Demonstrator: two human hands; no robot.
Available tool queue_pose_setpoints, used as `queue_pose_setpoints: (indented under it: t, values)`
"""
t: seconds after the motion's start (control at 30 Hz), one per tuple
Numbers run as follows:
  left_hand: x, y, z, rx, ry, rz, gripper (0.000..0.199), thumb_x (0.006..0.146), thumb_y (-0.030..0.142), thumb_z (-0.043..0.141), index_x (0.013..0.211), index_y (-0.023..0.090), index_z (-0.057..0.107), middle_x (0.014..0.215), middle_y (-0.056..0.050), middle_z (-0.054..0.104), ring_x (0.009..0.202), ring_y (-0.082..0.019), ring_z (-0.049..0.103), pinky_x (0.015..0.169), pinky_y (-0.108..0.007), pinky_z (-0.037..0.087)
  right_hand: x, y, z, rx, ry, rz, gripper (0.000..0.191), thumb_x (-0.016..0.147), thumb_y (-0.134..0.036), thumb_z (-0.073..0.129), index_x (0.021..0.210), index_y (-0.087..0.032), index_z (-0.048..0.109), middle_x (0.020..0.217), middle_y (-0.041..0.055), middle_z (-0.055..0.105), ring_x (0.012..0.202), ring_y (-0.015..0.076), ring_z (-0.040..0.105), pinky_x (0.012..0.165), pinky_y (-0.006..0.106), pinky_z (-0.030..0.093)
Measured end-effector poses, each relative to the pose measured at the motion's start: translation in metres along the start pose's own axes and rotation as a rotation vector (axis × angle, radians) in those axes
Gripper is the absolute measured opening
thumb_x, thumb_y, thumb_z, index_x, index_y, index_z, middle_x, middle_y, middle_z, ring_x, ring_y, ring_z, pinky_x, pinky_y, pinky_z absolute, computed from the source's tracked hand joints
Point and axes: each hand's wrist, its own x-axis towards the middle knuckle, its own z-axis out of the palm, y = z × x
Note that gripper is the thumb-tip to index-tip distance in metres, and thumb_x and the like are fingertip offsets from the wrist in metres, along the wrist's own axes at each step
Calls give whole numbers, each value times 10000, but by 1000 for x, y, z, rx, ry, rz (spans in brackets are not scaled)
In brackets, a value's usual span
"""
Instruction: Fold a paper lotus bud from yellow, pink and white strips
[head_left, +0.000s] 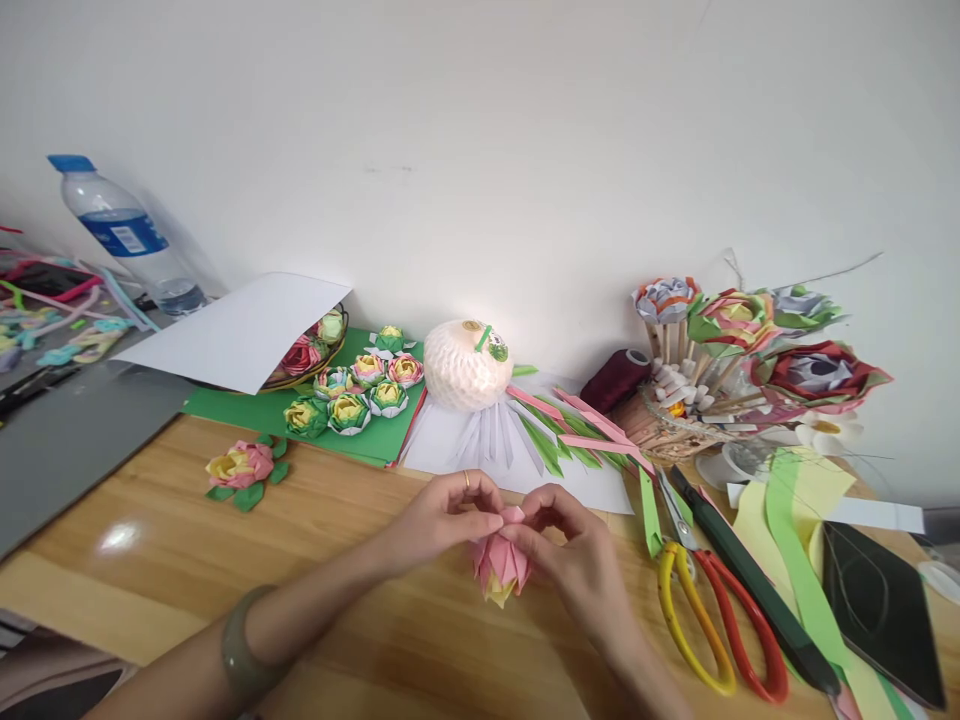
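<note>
Between my two hands hangs a pink and yellow folded-paper flower [501,570], its yellow petals pointing down toward the table. My left hand [457,515], with a ring on one finger, pinches the flower's upper end from the left. From the right, my right hand [566,540] pinches the same end, its thumb and fingertips close to the left ones. A small pink paper fold shows between the fingertips. Farther left lies a pink and yellow paper flower with green leaves [241,472] on the wooden table [337,640].
Behind my hands, several paper strips [487,440] fan out under a white foam-netted object [469,365]. Small paper flowers [349,412] sit on green card to the left. At right lie scissors [686,560], a dark cutter [757,590] and a basket of flowers [667,435]. A bottle [127,235] stands back left.
</note>
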Motion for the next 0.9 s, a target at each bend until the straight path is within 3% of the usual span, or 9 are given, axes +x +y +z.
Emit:
queue_pose_setpoints:
  t: [0.17,0.43,0.7,0.9]
  values:
    - [2,-1,-3,-65,0,-55,224,675,305,667,695,121,542,677,6,547,623,-88,502,592,-208,380,0,3,3,108,-5,57,165,705,-296,663,720,-174,554,673,-3,595,616,125,551,574,235,444]
    - [3,-4,-4,-62,-40,62,176,718,279,637,701,134,539,707,-1,524,658,-98,515,613,-220,424,-2,-2,5,141,-46,42,96,742,-259,619,745,-174,574,723,8,592,589,114,575,533,221,479]
    - [1,-8,-5,331,30,496,89,786,214,564,748,151,612,830,-68,585,759,-133,583,692,-268,482,-5,-2,-1,-49,66,-294,72,762,-178,601,827,-209,603,800,39,593,711,156,589,625,279,508]
    - [-1,-9,-3,475,107,686,118,804,211,537,762,165,637,818,-81,628,742,-145,623,665,-272,518,-7,-4,-2,-172,111,-466,135,771,-121,573,868,-211,599,780,42,610,696,162,587,620,292,492]
